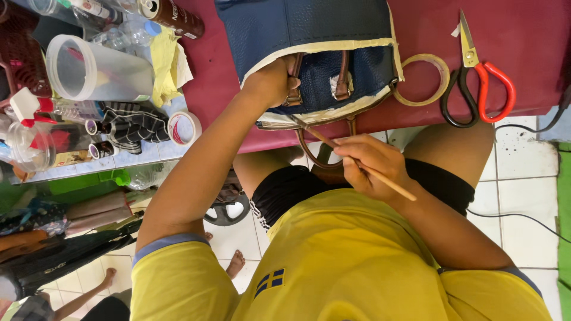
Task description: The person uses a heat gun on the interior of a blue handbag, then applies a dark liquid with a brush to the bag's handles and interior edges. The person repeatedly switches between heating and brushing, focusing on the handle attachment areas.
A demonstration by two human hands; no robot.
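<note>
I am looking straight down at a navy handbag (309, 41) lying on the dark red worktop (523, 53), its opening edge masked with cream tape and hanging over the near side at about 6 o'clock from the bag's middle. My left hand (270, 80) has its fingers clamped on the bag's rim beside the brown strap tabs, pinning it down. My right hand (372, 163) has its fingers pinched together on a thin wooden-handled brush (357, 161), its tip up against the bag's lower trim.

To do this stroke well, I judge the left hand should keep the rim taut and flat so the trim does not buckle. The brush should run along the trim in short, light passes, staying between the masked lines. I would hold the handle low for control.

A roll of tape (423, 79) sits at 3 o'clock from the bag, just beside it; red-handled scissors (479, 77) lie further right.
</note>
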